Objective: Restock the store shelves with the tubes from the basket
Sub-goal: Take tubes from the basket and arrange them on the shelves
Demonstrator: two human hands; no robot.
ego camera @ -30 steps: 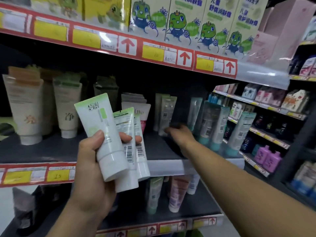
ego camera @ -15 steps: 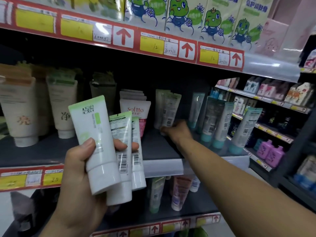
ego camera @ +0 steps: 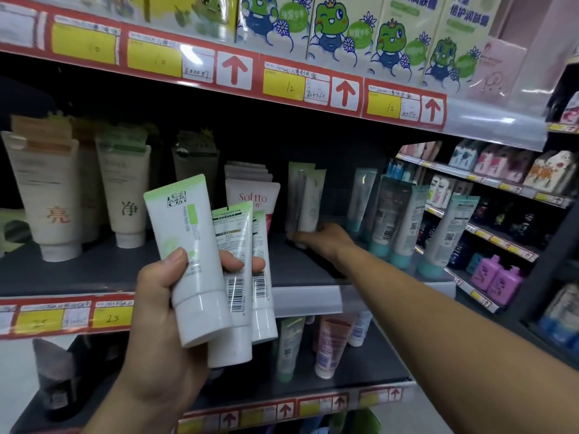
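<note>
Our left hand (ego camera: 163, 296), low at about 7 o'clock in the view, clutches three white-and-green tubes (ego camera: 188, 245) fanned out, caps down, thumb across the front one and fingertips wrapped over the two behind it. The two rear tubes show barcodes toward us.

Our right hand (ego camera: 322, 239) reaches out at roughly 3 o'clock from the held tubes, deep on the middle shelf (ego camera: 300, 274). It sits at the foot of a pale tube (ego camera: 310, 205) standing cap down there, fingers against its base; whether they grasp it or only touch it we cannot tell, since the cap end is hidden behind the hand.

At 12 o'clock from the held bunch stands a Softto tube (ego camera: 253, 198), pink lettering. At 9 o'clock, large cream tubes (ego camera: 47, 202) stand cap down. Teal-capped tubes (ego camera: 394, 220) stand at 3 o'clock past our right hand. Overhead, cartons with a green frog figure (ego camera: 332, 23) line the upper shelf, above red and yellow price labels (ego camera: 282, 86).
</note>
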